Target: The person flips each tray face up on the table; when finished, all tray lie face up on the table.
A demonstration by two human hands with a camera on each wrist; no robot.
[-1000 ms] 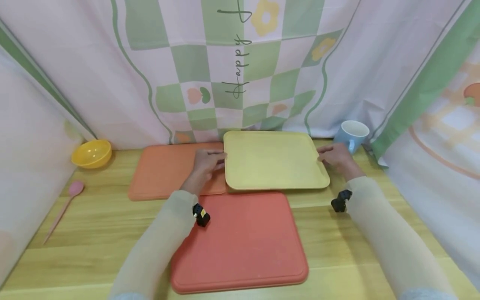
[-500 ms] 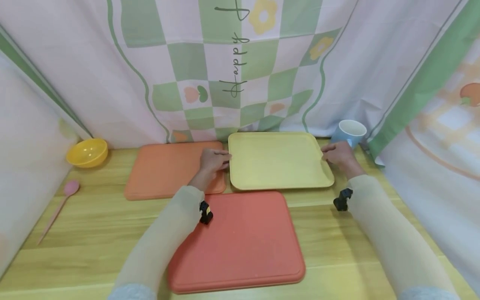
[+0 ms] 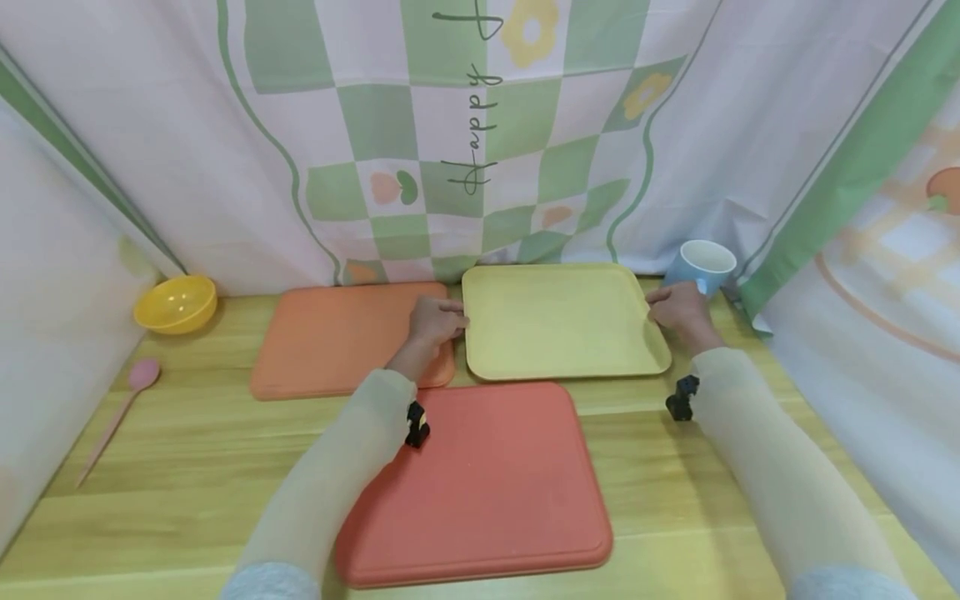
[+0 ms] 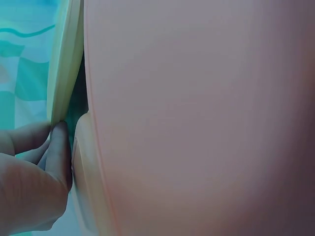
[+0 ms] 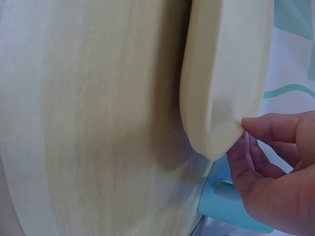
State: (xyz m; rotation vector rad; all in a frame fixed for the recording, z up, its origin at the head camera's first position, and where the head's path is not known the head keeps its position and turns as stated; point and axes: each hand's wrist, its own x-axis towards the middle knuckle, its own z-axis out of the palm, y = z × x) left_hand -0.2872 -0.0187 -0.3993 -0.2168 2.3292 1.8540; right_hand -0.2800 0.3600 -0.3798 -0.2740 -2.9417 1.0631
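Observation:
A pale yellow rectangular tray is at the back of the table, right of centre. My left hand pinches its left rim between thumb and fingers, close over the edge of an orange tray. The left wrist view shows those fingertips on the yellow tray's edge. On the opposite short side, my right hand pinches the right rim, thumb on the inner side and fingers beneath. A shadow falls on the wood under the yellow tray in the right wrist view. In front lies a red tray, partly behind my left sleeve.
A light blue mug stands just behind my right hand. At the far left are a yellow bowl and a pink spoon. A patterned curtain hangs along the back edge of the wooden table.
Both hands have moved the yellow tray slightly to the right, off its overlap with the orange tray. In the last half second the shift is small. The other trays stay put.

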